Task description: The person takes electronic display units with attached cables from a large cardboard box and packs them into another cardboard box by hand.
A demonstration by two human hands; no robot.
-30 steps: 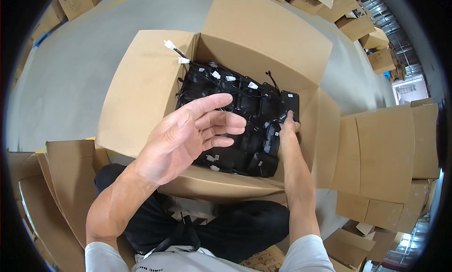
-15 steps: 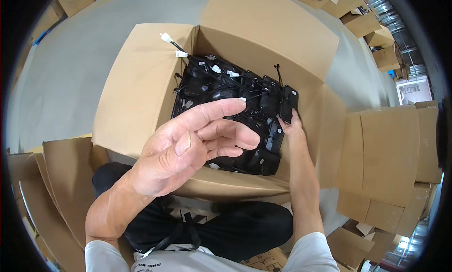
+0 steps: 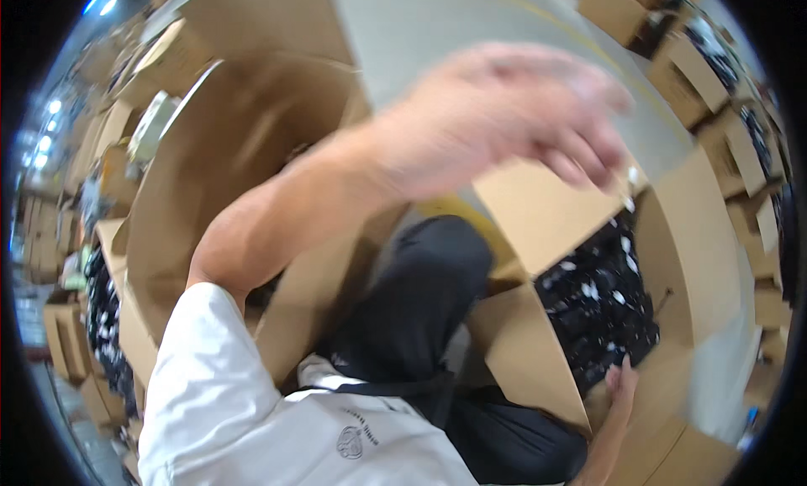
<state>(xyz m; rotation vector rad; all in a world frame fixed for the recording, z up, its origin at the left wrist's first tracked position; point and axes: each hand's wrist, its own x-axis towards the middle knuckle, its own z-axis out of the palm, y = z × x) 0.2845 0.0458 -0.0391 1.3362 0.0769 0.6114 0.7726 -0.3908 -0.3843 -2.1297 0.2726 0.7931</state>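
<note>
My left hand (image 3: 525, 116) is raised high in front of me, over the gap between two cartons. Motion blurs it, but its fingers look loosely bent and apart, with nothing in them. At the lower right, my right hand (image 3: 620, 383) reaches into an open carton (image 3: 538, 335). Its thumb and fingers are at the near right end of the packed black plastic parts (image 3: 597, 293), gripping the edge of a black part (image 3: 643, 341). White connectors (image 3: 619, 298) dot the black pile. Blur hides finer detail of the parts.
A second tall open carton (image 3: 244, 108) stands at my left, its inside mostly hidden by my left arm. My black-trousered knees (image 3: 437, 259) are between the two cartons. More cartons (image 3: 689, 74) holding black parts line the far right, and others stack at the left.
The view has swung left, so the carton of black parts now sits at the lower right. My left hand has lifted away from above it; my right hand stays at the parts' edge.
</note>
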